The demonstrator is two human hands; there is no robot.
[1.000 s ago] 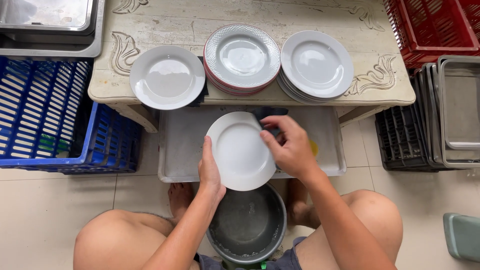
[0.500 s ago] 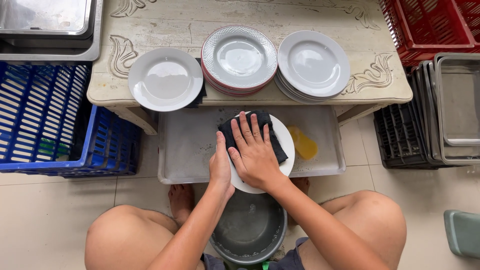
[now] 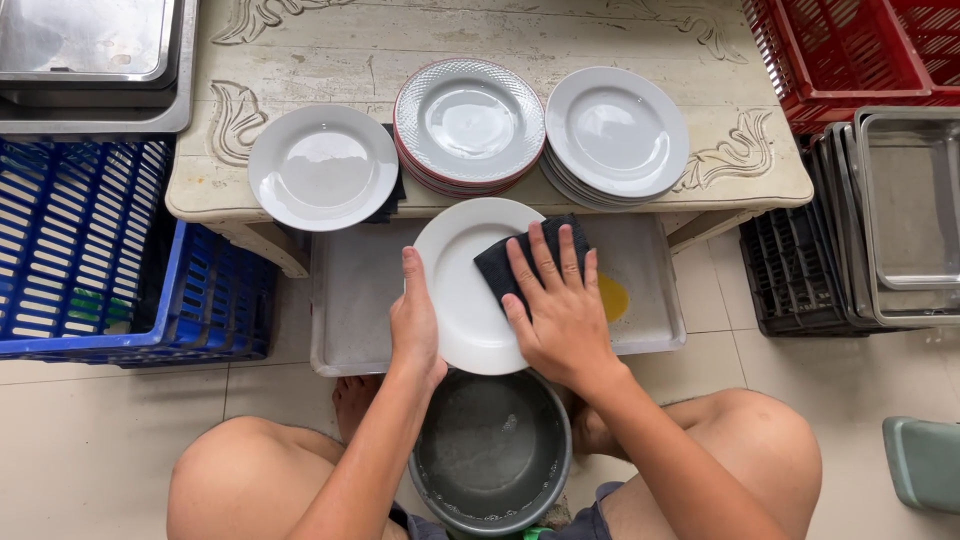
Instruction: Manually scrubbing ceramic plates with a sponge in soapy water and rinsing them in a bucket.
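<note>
Left hand [image 3: 415, 325] grips the left rim of a white plate [image 3: 462, 300], held over a grey tray [image 3: 350, 300], near a grey basin [image 3: 490, 455]. Right hand [image 3: 560, 310] presses flat, fingers spread, on a dark cloth [image 3: 500, 262] against the plate's right side.

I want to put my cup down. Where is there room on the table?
The table is bare along its far edge, behind the three plate piles. Its front is crowded: single white plate, red-rimmed stack, white stack. The tray below has bare room left of the left hand.
</note>
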